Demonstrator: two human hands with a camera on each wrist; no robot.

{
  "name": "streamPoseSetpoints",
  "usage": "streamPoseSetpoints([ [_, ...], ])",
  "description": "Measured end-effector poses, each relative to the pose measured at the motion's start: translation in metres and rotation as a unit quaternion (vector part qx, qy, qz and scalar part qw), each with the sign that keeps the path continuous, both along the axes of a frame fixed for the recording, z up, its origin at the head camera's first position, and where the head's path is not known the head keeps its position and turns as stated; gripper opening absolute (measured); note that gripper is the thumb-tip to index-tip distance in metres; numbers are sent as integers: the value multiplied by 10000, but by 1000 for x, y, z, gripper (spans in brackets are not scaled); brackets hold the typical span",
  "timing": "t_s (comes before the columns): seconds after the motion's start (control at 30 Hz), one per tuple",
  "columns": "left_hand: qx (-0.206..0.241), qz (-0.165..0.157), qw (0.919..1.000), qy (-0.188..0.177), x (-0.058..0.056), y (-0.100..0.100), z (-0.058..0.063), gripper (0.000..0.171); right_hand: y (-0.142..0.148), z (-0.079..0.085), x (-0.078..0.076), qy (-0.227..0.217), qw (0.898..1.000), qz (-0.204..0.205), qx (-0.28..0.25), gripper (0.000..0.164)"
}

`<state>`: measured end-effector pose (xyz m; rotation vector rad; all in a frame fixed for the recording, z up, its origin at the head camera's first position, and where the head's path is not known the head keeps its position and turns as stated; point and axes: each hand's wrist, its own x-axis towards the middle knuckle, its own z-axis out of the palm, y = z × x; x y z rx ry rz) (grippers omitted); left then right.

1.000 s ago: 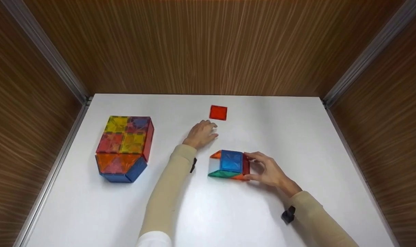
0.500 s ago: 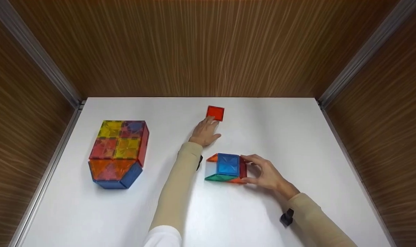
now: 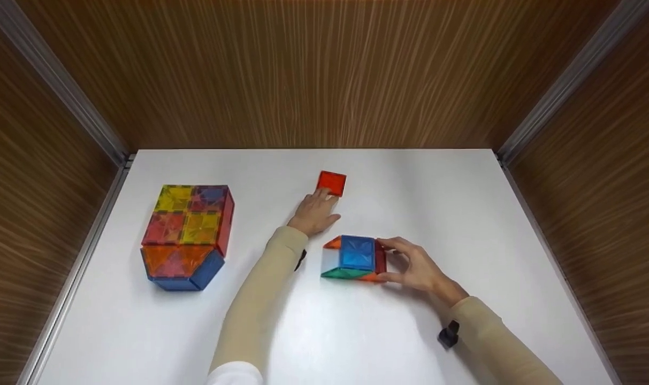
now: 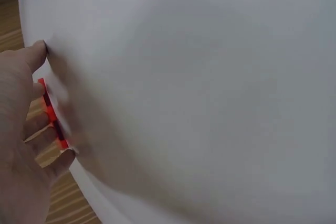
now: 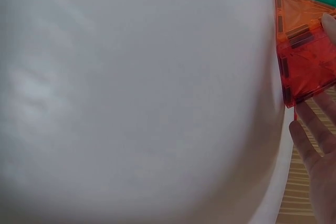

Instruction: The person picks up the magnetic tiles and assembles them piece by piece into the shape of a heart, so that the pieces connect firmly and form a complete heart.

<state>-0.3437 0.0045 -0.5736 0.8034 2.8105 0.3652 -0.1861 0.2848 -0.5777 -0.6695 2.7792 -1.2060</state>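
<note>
My left hand (image 3: 313, 214) lies on the table with fingers extended, their tips on the near edge of a flat red square magnetic tile (image 3: 333, 181). In the left wrist view, the red tile appears edge-on as a thin strip (image 4: 51, 113) behind the fingers. Thumb and fingers of my right hand (image 3: 418, 267) grip the right end of a small magnetic-tile structure (image 3: 357, 252). It has a blue square on top, with green and orange triangles along the sides. A red tile (image 5: 308, 65) closes the gripped end, seen in the right wrist view; its left end looks uncovered.
A larger multicoloured magnetic-tile block (image 3: 182, 224) stands on the left of the white table (image 3: 324, 331), its near end angled with orange and blue pieces. Wood-grain panels (image 3: 324, 75) enclose the table at the back and both sides.
My left hand has reached forward onto the red tile, and the tile has slid slightly toward me. The right hand keeps its hold on the small structure. The head view has shifted a little.
</note>
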Motion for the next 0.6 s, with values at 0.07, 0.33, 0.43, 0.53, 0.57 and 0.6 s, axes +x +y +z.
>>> streamPoseSetpoints([
  [0.07, -52, -86, 9999, 57, 8, -5, 0, 60, 2, 0, 1, -4, 10000, -12, 30, 79],
  [0.33, -286, -254, 9990, 223, 34, -23, 2, 52, 3, 0, 1, -141, 9998, -128, 14, 80],
  [0.43, -468, -325, 9980, 290, 40, -28, 7, 48, 3, 0, 1, -161, 9998, -119, 4, 80],
  [0.53, -417, -352, 9979, 345, 39, -33, 10, 47, 2, 0, 1, -138, 9999, -91, -6, 80],
  [0.57, -370, -345, 9980, 368, 36, -34, 10, 46, 1, 0, 1, -126, 9999, -78, -3, 80],
  [0.6, -310, -340, 9982, 386, 33, -35, 10, 47, 0, 0, 1, -129, 9999, -73, -2, 80],
])
